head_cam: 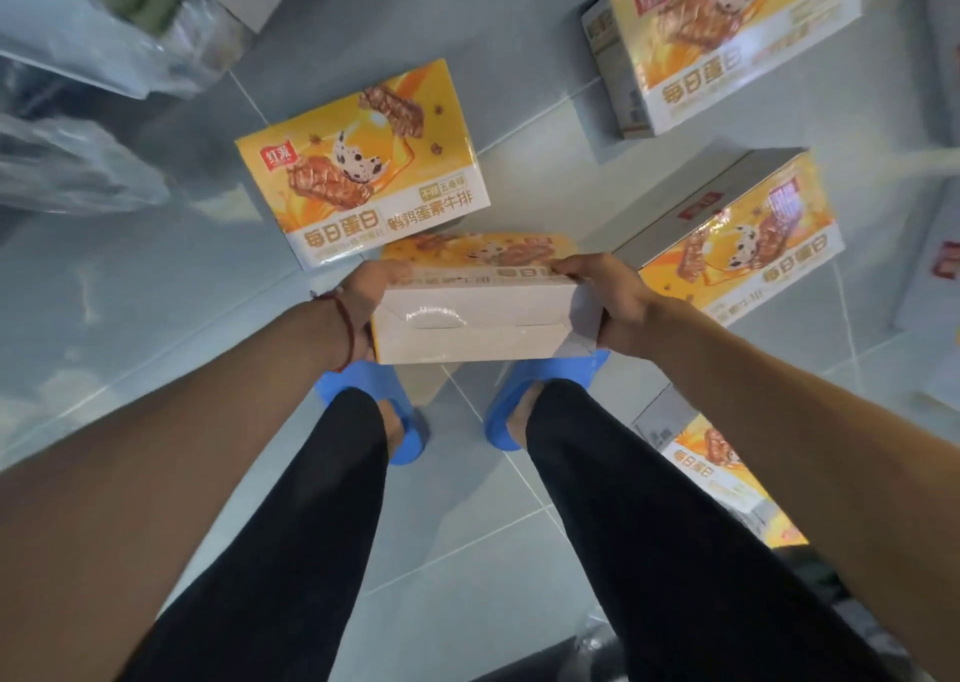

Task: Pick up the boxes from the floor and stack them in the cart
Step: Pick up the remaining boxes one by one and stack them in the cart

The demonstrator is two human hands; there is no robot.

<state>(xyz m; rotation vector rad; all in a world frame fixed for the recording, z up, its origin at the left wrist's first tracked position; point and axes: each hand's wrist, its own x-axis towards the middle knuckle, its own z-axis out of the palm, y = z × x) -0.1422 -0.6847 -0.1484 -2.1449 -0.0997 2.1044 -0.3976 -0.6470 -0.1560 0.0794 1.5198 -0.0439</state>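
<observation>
Boxes lie scattered across the grey tiled floor [156, 318], and you have one of them up in both hands. The held box [470, 325] sits at the centre of the frame, just above your feet. Its plain white side faces you and its yellow printed face is turned toward the top of the frame.

Your left hand [370, 292] grips the left end of it, fingers curled over the far edge, and a red cord bracelet [347, 328] circles that wrist. Your right hand [610, 305] grips the right end in the same way.

Four more yellow boxes lie on the floor:
- The flat box [363, 162] is just beyond the held one, left of centre.
- The second box [727, 42] is in the upper right of the frame.
- The third box [743, 234] is at the right, close to your right hand.
- The fourth box [722, 484] is at lower right, partly hidden by your right forearm.

Your blue slippers [337, 380] show just below the held box. Clear plastic bags [78, 172] fill the upper left of the frame.
</observation>
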